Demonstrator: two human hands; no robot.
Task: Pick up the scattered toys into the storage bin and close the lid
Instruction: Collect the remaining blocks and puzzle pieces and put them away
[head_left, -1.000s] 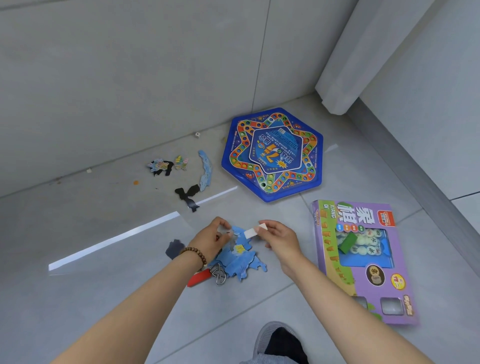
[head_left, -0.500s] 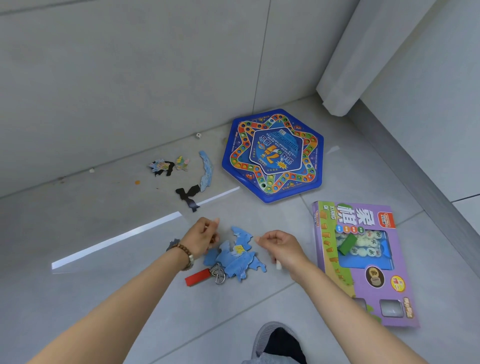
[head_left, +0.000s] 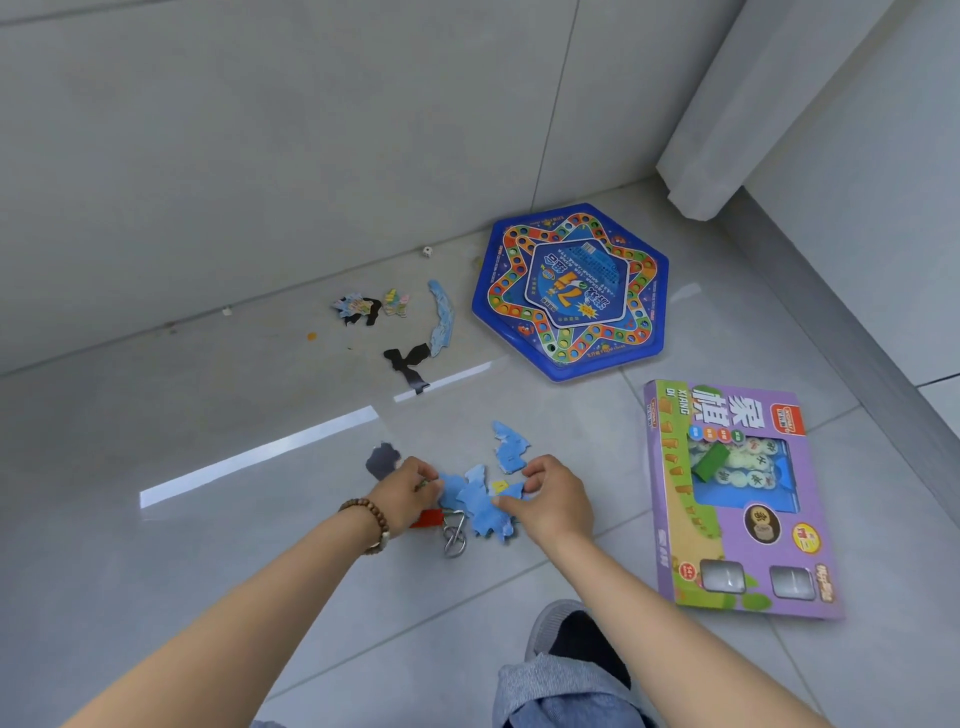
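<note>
Both hands are set on the blue puzzle pieces (head_left: 480, 501) on the floor (head_left: 208, 571): the right hand (head_left: 553, 501) is pinched on their three o'clock edge, the left hand (head_left: 408, 491) curled at nine o'clock, its grip not discernible. A red block (head_left: 427, 518) and wire ring puzzle (head_left: 453, 538) lie at six, a hexagonal game board (head_left: 571, 293) at one, a purple chess box (head_left: 737, 493) at three. No storage bin is seen. Joined pieces may be shed if lifted by one edge.

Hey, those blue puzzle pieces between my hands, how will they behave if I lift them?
The blue puzzle pieces look thin and flat, so probably light yet tricky to pry off the glossy floor tiles. They lie loosely overlapped, so they'd likely separate rather than lift together.
</note>
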